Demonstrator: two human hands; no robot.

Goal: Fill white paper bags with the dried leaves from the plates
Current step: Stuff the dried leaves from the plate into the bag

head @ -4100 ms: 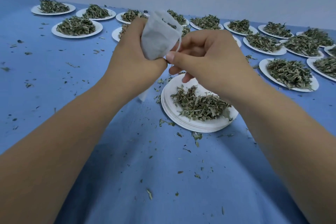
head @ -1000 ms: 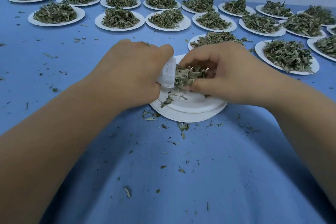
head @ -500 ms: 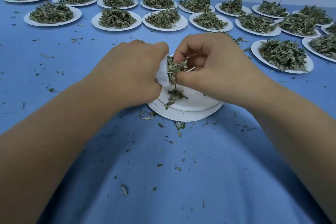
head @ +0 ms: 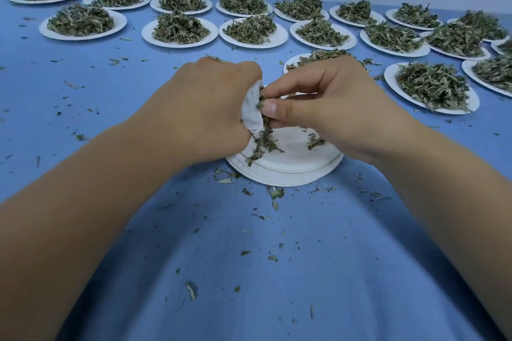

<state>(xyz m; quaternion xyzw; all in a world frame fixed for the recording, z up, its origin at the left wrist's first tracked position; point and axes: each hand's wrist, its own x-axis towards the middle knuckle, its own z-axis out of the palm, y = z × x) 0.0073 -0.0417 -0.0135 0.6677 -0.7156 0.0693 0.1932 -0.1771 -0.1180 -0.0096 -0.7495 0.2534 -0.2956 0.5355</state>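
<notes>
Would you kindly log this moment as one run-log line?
step: filling bag | left hand: grips bag | right hand: pinches leaves at bag mouth | plate: few leaves

Paper bag (head: 250,115) in left hand (head: 205,111) meets dried leaves (head: 266,126) in right hand (head: 332,108) above the plate stack (head: 291,173).

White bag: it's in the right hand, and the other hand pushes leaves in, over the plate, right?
Not quite, the hands are swapped. The head view shows the left hand holding the white bag, while the right hand pushes leaves in, over the plate.
</notes>
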